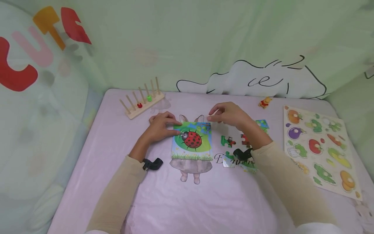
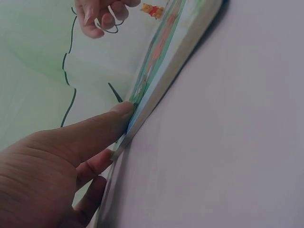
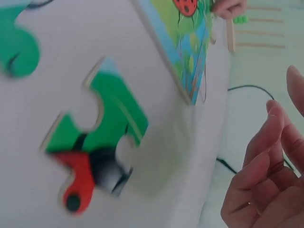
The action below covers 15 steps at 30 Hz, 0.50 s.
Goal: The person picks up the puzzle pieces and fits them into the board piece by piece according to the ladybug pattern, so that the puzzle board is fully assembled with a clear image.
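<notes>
The puzzle pieces [image 1: 224, 141] lie right of the square ladybug board [image 1: 193, 140], nearer the right hand [image 1: 229, 114]. The left hand [image 1: 160, 127] pinches the board's far-left corner; the right, loosely curled and empty, hovers beside its far-right corner.

Black-spotted red ladybug [image 1: 193, 139], green board [image 1: 191, 153]

I see loose puzzle pieces [image 1: 244, 139] on the right partly hidden behind the right forearm [image 1: 258, 135]; the left wrist view cuts off the right hand [image 2: 105, 7] and ladybug board [image 2: 164, 66].
</notes>
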Motion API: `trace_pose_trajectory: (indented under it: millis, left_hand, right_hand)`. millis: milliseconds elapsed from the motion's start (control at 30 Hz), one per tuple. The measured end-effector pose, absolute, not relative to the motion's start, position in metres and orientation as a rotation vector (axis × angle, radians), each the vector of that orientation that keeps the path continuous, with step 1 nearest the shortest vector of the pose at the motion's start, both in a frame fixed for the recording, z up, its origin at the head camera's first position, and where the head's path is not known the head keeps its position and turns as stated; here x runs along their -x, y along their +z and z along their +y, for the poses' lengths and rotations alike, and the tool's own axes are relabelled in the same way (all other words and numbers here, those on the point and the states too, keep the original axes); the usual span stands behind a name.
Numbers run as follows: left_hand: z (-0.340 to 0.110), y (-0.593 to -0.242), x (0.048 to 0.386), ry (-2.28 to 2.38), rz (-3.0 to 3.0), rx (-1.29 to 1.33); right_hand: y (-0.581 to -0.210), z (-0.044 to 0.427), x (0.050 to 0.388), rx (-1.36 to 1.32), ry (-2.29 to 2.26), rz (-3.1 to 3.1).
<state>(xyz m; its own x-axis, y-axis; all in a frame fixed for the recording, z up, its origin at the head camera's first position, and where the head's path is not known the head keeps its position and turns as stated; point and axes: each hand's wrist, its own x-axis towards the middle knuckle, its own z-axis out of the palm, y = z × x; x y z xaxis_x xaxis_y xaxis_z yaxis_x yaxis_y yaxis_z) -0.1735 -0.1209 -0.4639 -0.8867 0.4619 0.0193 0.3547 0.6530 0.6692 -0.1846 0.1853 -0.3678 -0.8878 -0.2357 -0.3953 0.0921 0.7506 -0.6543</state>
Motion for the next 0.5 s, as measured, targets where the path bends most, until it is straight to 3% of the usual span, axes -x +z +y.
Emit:
trace_pose_trajectory:
  millis: [500]
  left_hand:
    - [-0.12,-0.465,0.174,1.049,2.719,-0.676]
  right_hand:
    - [-0.372,0.257,0.181,-0.024,-0.79,2.663]
